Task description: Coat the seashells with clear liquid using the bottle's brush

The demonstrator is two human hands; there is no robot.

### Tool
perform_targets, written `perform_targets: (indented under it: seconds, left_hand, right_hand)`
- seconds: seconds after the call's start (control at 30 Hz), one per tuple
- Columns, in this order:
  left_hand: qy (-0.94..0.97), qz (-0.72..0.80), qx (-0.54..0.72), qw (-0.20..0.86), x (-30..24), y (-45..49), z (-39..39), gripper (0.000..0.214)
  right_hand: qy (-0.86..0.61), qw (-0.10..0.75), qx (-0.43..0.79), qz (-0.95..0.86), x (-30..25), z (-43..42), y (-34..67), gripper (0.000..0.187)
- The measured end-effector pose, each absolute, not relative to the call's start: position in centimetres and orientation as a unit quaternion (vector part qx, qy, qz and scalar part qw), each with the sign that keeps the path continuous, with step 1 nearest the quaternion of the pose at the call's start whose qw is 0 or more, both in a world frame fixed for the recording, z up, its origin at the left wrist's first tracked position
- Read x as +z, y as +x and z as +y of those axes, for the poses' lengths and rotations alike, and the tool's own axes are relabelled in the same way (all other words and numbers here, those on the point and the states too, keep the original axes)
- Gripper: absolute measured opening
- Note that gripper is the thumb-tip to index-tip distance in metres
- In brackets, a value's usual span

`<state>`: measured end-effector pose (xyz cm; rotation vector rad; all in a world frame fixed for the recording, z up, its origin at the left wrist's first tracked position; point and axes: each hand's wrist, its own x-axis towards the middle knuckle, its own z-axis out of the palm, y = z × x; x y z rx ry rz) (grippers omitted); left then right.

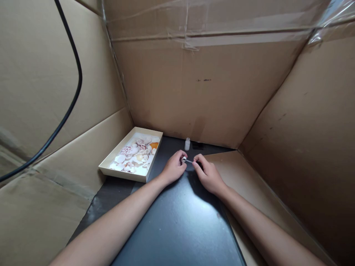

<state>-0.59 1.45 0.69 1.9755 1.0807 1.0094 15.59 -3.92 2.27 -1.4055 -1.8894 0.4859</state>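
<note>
My left hand is closed, its thumb and fingertips pinching a small whitish piece too small to make out clearly. Opposite it, my right hand pinches a thin pale stick, whose far tip meets the whitish piece. Both hands are just above the dark tabletop. Behind them stands a small upright bottle with whitish contents, touched by neither hand. Left of my left hand, a shallow cream tray holds several seashells, with an orange one at its right side.
Cardboard walls enclose the dark table at the back and both sides. A flat cardboard sheet lies along the right. A black cable hangs at the left. Near the bottle is a small black patch.
</note>
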Motion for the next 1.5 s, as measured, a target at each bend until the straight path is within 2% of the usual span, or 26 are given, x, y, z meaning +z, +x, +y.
perform_targets:
  seconds: [0.27, 0.53, 0.73, 1.27, 1.5]
  left_hand:
    - [0.754, 0.416, 0.386, 0.332, 0.72, -0.6, 1.38, 0.021]
    - [0.755, 0.415, 0.386, 0.329, 0.63, -0.57, 1.42, 0.02]
    - [0.756, 0.419, 0.383, 0.328, 0.77, -0.56, 1.33, 0.021]
    - [0.759, 0.413, 0.386, 0.324, 0.4, -0.55, 1.51, 0.019]
    - [0.761, 0.409, 0.389, 0.32, 0.22, -0.6, 1.56, 0.019]
  right_hand:
    - [-0.547, 0.373, 0.179, -0.728, 2.11, -3.72, 15.53, 0.02]
    - [-0.588, 0.337, 0.171, -0.715, 2.34, -3.85, 15.47, 0.019]
    - [-0.557, 0.376, 0.175, -0.719, 2.29, -3.89, 15.56, 0.02]
    - [-0.546, 0.36, 0.202, -0.729, 2.08, -3.8, 15.55, 0.018]
    - [-0.541, 0.378, 0.202, -0.724, 1.9, -3.88, 15.54, 0.017]
